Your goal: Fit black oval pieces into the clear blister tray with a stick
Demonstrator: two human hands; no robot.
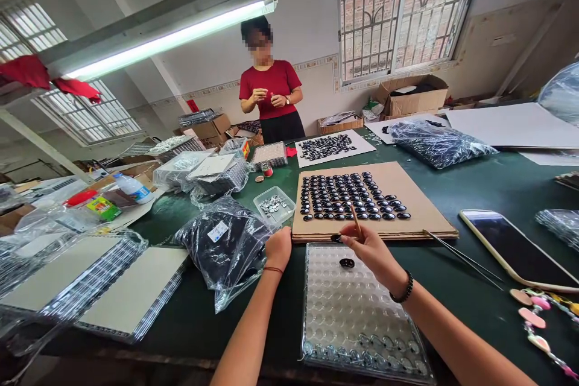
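My right hand (pixel 371 250) is closed on a thin brown stick (pixel 356 221) and pinches a small black oval piece (pixel 335 238) at its fingertips. It hovers over the back of a clear plastic tray (pixel 312 301) with round hollows. One loose black piece (pixel 347 263) lies on that tray, and several clear-looking pieces sit in its front rows. Curled fingers of my left hand (pixel 278 248) rest by the front left corner of a cardboard stack (pixel 425 211); what they hold, if anything, is hidden. Rows of glossy black oval pieces (pixel 344 196) cover the cardboard.
A plastic bag of dark material (pixel 226 247) and a small box of pieces (pixel 274 205) lie left. Metal tweezers (pixel 464 258), a phone (pixel 520 247) and a beaded strand (pixel 534 319) are right. Across the green table a person in red (pixel 274 87) stands near a white board (pixel 362 143).
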